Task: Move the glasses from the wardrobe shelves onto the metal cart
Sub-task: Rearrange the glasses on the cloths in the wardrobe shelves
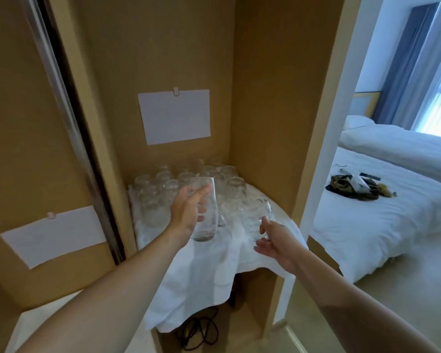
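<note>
Two hands: both reach into the wardrobe, each with a clear glass.
Left hand: its grip is curled round a tall glass, thumb on the near side and fingers wrapped behind; the glass is upright, mouth up, lifted clear above the white cloth.
Right hand: thumb and fingers pinch a second glass low on its side; this glass is tilted and blurred, so I cannot tell whether it touches the cloth.
Glasses on the shelf: many clear glasses stand crowded together at the back of the shelf, behind both hands; the exact count is not readable.
White cloth: it covers the shelf under the glasses and hangs over the front edge.
Wardrobe: tan panels form the back and right side of the compartment.
Paper sheets: one blank sheet is clipped to the back panel above the glasses; another is clipped to the left panel.
Black cable: it lies coiled on the floor under the shelf.
Beds: two white beds are seen past the wardrobe on the right; dark items lie on the nearer one.
</note>
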Demonstrator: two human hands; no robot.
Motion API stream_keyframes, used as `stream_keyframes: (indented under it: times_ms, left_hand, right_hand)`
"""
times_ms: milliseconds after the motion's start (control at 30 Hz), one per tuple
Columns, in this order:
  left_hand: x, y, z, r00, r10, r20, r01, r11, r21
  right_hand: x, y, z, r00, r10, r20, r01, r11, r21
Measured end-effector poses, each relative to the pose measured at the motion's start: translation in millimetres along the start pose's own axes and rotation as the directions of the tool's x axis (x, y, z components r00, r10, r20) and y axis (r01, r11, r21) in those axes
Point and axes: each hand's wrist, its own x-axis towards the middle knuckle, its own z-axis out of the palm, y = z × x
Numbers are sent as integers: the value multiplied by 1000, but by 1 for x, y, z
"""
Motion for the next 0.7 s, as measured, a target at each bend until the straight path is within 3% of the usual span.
stream_keyframes:
  times_ms: [133, 233, 333, 500, 700]
  left_hand:
    - [37, -5, 0, 1000, -7, -30, 7, 1000, -1]
    - [59, -8, 1, 997, -33, -71, 33, 999, -2]
    - [78, -12, 5, 995, -41, -88, 41, 999, 4]
    - [92, -18, 14, 992, -29, -121, 30, 1000, 0]
    - [90, -21, 24, 971, -31, -235, 21, 999, -44]
  right_hand:
    - [47, -2, 3, 981, -170, -89, 125, 921, -370]
    - [78, -3, 1, 949, -312, -51, 186, 681, -709]
    - [109, 3, 0, 902, -423, 85, 264, 386, -884]
    - [154, 15, -9, 794, -494, 355, 380, -52, -923]
    - [183, 18, -10, 719, -462, 519, 396, -342, -852]
